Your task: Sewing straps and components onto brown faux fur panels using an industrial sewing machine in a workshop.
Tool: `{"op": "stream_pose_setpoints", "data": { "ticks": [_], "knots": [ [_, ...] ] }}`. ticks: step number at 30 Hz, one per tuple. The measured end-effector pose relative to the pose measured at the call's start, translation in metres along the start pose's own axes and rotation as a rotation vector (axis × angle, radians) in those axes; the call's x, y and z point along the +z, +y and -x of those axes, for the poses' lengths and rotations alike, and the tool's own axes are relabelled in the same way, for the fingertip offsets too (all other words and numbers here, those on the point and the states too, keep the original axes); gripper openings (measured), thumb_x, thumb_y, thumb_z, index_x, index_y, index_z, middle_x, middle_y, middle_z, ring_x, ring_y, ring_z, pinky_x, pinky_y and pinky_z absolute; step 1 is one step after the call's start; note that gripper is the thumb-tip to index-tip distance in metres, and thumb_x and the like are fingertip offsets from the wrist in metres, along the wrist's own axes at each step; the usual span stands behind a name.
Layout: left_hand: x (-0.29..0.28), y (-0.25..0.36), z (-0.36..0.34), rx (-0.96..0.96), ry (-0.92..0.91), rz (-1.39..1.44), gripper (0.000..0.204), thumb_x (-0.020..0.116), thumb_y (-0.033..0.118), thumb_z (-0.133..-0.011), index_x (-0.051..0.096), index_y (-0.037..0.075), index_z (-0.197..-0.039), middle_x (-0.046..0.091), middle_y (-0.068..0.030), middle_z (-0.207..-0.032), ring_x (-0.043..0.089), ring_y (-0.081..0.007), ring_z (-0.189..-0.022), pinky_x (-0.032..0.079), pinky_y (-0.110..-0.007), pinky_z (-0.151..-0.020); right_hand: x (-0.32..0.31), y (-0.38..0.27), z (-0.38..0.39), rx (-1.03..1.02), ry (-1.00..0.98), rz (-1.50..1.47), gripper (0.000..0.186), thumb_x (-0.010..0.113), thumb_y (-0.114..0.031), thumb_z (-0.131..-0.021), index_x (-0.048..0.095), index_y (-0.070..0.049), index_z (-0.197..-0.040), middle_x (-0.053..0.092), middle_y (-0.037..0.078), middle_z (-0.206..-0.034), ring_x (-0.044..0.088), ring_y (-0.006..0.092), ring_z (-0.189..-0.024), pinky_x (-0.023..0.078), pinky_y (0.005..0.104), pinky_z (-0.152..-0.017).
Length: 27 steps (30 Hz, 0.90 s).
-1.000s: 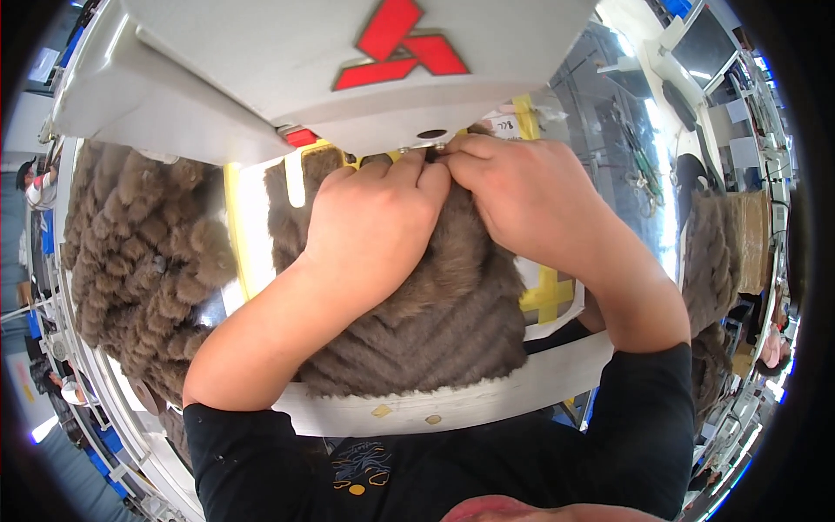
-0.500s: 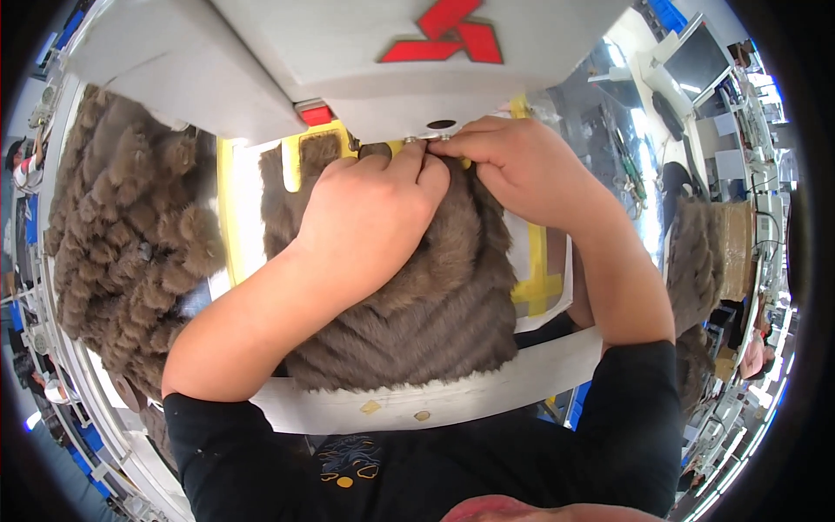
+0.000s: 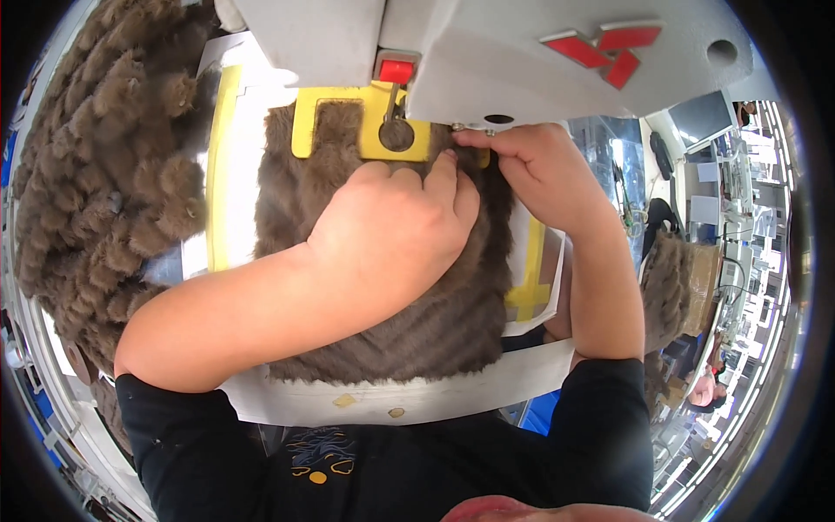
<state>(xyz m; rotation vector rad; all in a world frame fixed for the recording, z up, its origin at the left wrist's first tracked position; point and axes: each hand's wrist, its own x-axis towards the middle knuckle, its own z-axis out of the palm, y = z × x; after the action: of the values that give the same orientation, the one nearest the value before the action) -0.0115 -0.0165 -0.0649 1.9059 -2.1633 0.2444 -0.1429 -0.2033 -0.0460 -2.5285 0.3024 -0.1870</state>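
A brown fur piece [image 3: 396,344] lies in front of me under a grey sewing machine head [image 3: 557,78]. My left hand [image 3: 400,213] rests on its middle, with bent fingers pressed together on the fur and the index fingertip towards the machine. My right hand [image 3: 539,170] is closed at the fur's far right part, close under the machine head; its fingertips are partly hidden there. A yellow plate [image 3: 303,130] with cut-outs lies over the far part of the fur, beside a metal presser part [image 3: 396,103].
A large heap of tufted brown fur [image 3: 113,174] fills the left side. Yellow tape [image 3: 219,174] edges the white work surface. On the right are more brown fur [image 3: 665,287], a cardboard box [image 3: 701,287] and a monitor [image 3: 700,122]. A person [image 3: 706,391] is far right.
The view has shifted, so the machine head appears farther up and right, and more of the yellow plate shows. My left hand has drawn back from the machine and apart from my right hand.
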Motion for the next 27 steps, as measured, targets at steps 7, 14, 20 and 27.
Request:
{"op": "stream_pose_setpoints", "data": {
  "ticks": [7,14,20,27],
  "knots": [
    [0.001,0.001,-0.001,-0.021,-0.026,-0.007,0.04,0.065,0.013,-0.077,0.065,-0.002,-0.114,0.071,-0.017,-0.12,0.068,-0.0172,-0.072,0.052,-0.031,-0.063,0.002,0.003,-0.002,0.057,-0.003,-0.001,0.039,0.052,0.002,-0.084,0.077,-0.007,-0.112,0.074,0.019,-0.102,0.068,0.0388,-0.098,0.055,0.0425,-0.09],
    [-0.002,-0.005,-0.007,-0.036,-0.109,0.09,0.04,0.065,0.012,-0.079,0.062,-0.002,-0.116,0.07,-0.0191,-0.121,0.07,-0.0204,-0.077,0.055,-0.033,-0.068,-0.002,0.016,-0.002,0.058,0.001,0.033,0.033,0.052,0.001,-0.083,0.074,-0.001,-0.108,0.071,0.024,-0.096,0.065,0.0444,-0.091,0.054,0.0439,-0.082],
    [-0.001,-0.012,-0.008,-0.061,-0.118,0.1,0.038,0.063,0.01,-0.08,0.062,-0.003,-0.116,0.069,-0.0196,-0.121,0.072,-0.0235,-0.082,0.057,-0.035,-0.071,-0.006,0.01,-0.01,0.184,-0.017,0.048,0.025,0.054,-0.004,-0.088,0.069,0.003,-0.106,0.07,0.024,-0.098,0.064,0.0444,-0.094,0.053,0.044,-0.083],
    [0.001,-0.022,-0.012,-0.026,-0.092,0.112,0.035,0.063,0.009,-0.081,0.063,-0.004,-0.113,0.068,-0.0221,-0.123,0.072,-0.0271,-0.082,0.057,-0.037,-0.07,-0.003,0.02,-0.012,0.236,0.046,0.103,0.026,0.057,-0.007,-0.091,0.069,-0.001,-0.113,0.071,0.023,-0.102,0.065,0.0441,-0.097,0.053,0.0444,-0.086]
  ]
}}
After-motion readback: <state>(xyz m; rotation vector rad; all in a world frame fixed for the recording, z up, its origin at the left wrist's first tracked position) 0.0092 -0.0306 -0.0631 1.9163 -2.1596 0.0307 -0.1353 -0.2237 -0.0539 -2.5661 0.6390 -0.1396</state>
